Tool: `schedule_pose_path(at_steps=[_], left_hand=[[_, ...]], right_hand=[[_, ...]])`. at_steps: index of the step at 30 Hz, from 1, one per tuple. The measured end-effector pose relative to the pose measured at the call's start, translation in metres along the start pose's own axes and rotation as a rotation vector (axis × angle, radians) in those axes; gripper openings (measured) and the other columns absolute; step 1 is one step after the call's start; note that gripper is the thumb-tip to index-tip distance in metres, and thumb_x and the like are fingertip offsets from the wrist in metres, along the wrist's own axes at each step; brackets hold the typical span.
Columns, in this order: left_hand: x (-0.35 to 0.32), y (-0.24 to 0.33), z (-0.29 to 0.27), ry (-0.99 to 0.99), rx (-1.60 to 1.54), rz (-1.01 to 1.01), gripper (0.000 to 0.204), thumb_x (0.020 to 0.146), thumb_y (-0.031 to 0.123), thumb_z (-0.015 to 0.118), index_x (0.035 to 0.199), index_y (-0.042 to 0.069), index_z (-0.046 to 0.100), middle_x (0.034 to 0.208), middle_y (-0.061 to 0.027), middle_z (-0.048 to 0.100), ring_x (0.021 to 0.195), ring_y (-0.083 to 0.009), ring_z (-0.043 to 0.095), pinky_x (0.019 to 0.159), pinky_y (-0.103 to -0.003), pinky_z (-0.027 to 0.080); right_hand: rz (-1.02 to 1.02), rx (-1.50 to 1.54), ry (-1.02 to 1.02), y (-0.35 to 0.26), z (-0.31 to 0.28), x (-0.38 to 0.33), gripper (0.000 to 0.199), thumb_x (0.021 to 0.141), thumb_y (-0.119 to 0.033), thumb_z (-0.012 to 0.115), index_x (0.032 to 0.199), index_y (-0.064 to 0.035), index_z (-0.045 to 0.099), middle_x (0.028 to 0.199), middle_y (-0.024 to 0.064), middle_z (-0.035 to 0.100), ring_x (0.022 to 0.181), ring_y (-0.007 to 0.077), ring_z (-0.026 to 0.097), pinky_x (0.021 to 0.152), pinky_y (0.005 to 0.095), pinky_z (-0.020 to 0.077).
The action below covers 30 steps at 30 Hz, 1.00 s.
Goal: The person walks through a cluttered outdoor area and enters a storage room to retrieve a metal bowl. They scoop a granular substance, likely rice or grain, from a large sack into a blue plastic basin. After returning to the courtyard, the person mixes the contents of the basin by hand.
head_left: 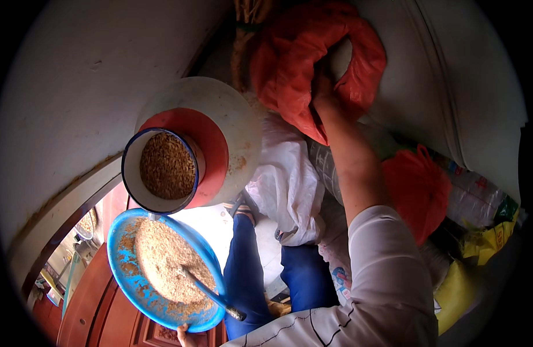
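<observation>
My left hand [184, 335], mostly cut off by the lower edge, grips the rim of a blue plastic basin [123, 254]. Pale, coarse meal [168, 260] fills much of the basin, and a spoon with a dark handle [211, 295] rests in it. My right arm stretches up and away, with my right hand [322, 87] sunk into an open red plastic bag [289, 69]. The bag's folds and shadow hide those fingers and whatever they touch.
An enamel mug [130, 173] of brown grain stands on a red disc [211, 147] atop a large pale round container [237, 115] at left. White sacking [283, 173] lies before my knees. A second red bag [419, 188] and a yellow bag [457, 295] are at right.
</observation>
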State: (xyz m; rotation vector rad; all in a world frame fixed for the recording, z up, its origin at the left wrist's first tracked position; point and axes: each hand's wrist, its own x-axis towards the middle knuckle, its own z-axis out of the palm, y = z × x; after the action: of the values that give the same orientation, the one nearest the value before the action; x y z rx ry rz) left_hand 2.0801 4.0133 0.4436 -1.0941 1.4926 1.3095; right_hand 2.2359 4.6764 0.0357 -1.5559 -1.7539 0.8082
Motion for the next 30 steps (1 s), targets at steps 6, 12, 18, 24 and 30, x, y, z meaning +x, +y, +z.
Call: schedule_pose_path(at_steps=[6,12,18,24,30], left_hand=[[-0.001,0.000,0.000,0.010,0.019,0.006,0.065,0.078,0.036,0.060,0.130,0.004,0.039,0.132,-0.0147,0.042,0.123,-0.0293,0.039,0.106,-0.044,0.027],[-0.004,-0.006,0.002,0.034,0.020,0.017,0.065,0.077,0.035,0.060,0.130,0.004,0.039,0.132,-0.0147,0.043,0.123,-0.0293,0.039,0.106,-0.044,0.027],[-0.003,-0.002,0.002,0.022,0.041,0.017,0.066,0.077,0.035,0.060,0.130,0.003,0.039,0.132,-0.0147,0.043,0.123,-0.0293,0.039,0.106,-0.044,0.028],[-0.002,0.007,0.005,0.009,0.067,0.018,0.066,0.077,0.035,0.060,0.130,0.003,0.039,0.132,-0.0147,0.043,0.123,-0.0292,0.039,0.106,-0.044,0.028],[-0.012,-0.004,0.013,0.031,0.045,0.010,0.066,0.076,0.035,0.061,0.130,0.003,0.039,0.132,-0.0148,0.043,0.123,-0.0292,0.039,0.106,-0.044,0.028]], right_hand=[[0.005,0.548,-0.050,0.027,0.018,-0.005,0.042,0.090,-0.022,0.045,0.128,-0.0045,0.040,0.127,0.0100,0.045,0.116,0.0162,0.043,0.094,0.0251,0.0340],[0.853,2.761,-0.115,0.063,0.027,-0.009,0.044,0.091,-0.028,0.041,0.129,-0.0062,0.041,0.128,0.0086,0.044,0.116,0.0237,0.041,0.098,0.0332,0.0324],[0.689,1.971,-0.089,0.076,0.027,-0.009,0.040,0.092,-0.027,0.041,0.126,-0.0061,0.045,0.120,0.0088,0.048,0.107,0.0224,0.045,0.092,0.0322,0.0374],[0.116,0.786,0.066,0.141,0.052,-0.009,0.039,0.093,-0.030,0.039,0.122,-0.0052,0.046,0.112,0.0088,0.052,0.099,0.0206,0.049,0.088,0.0301,0.0398],[0.819,1.106,0.032,0.012,0.010,-0.026,0.033,0.086,-0.019,0.046,0.115,-0.0040,0.052,0.098,0.0097,0.056,0.094,0.0212,0.051,0.084,0.0287,0.0420]])
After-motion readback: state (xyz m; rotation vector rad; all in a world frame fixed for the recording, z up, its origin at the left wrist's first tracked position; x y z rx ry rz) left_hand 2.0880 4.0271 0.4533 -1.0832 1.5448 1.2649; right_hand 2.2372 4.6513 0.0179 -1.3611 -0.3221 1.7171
